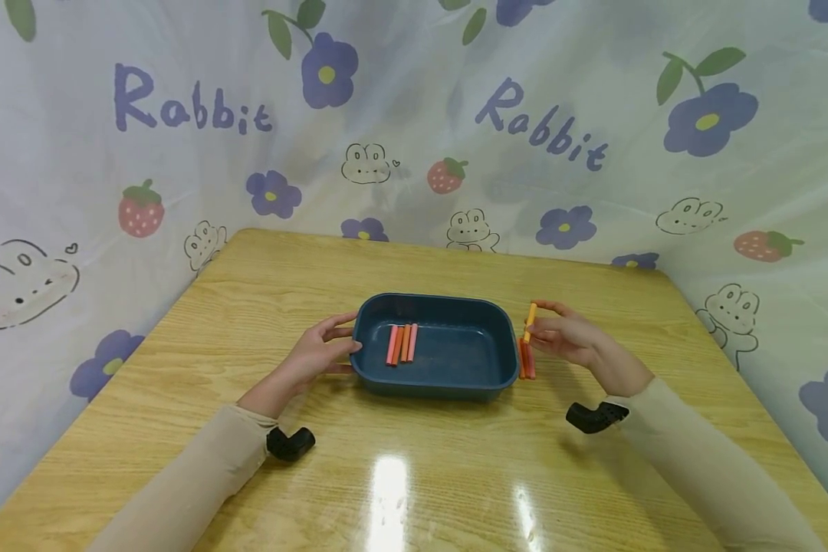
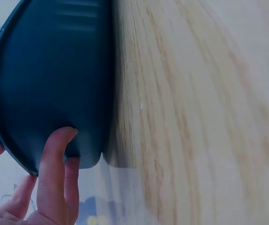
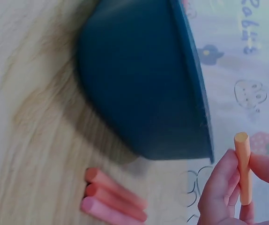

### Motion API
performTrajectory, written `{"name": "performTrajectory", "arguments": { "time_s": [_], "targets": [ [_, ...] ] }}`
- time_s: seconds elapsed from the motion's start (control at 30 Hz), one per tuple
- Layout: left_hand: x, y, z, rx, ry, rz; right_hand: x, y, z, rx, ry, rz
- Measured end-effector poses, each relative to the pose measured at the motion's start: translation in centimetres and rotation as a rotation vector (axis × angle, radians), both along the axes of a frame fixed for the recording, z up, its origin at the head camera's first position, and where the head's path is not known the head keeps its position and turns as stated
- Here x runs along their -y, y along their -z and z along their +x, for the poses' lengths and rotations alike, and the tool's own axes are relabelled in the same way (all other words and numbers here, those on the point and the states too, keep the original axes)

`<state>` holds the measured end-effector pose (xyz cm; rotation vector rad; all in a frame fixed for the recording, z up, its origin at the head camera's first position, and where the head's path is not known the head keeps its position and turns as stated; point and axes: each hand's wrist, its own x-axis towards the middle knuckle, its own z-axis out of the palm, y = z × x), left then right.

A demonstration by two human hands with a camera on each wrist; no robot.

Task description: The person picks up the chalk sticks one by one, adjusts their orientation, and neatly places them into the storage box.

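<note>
A dark blue rectangular tub stands on the table. My left hand grips its left end, with one digit at the rim and fingertips against the outer wall, as the left wrist view shows. Beyond the tub's right end, my right hand pinches a yellow-orange chalk stick between thumb and fingers, above the table and roughly upright. Several pink and orange chalk sticks lie side by side in the tub's left part. Under the right hand, pink and orange-red chalk sticks lie on the table beside the tub.
The wooden table reaches back to a white curtain printed with rabbits, flowers and strawberries. Black curved devices are worn at both wrists.
</note>
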<state>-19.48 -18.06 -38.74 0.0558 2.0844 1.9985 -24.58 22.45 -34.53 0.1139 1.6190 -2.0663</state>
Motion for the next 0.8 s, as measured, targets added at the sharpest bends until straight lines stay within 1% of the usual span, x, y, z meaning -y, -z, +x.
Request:
{"name": "performTrajectory", "arguments": {
  "time_s": [0.23,0.53,0.8],
  "targets": [
    [0.0,-0.1,0.0,-0.001,0.001,-0.006,1.3,-1.1,-0.5,0.001,-0.018,0.028],
    [0.1,0.0,0.0,0.004,-0.002,-0.003,3.9,-2.2,-1.2,0.053,-0.002,0.002],
    [0.1,-0.1,-0.1,-0.003,0.005,-0.001,6.5,-2.7,-1.5,0.038,-0.031,0.009]
  ]
}}
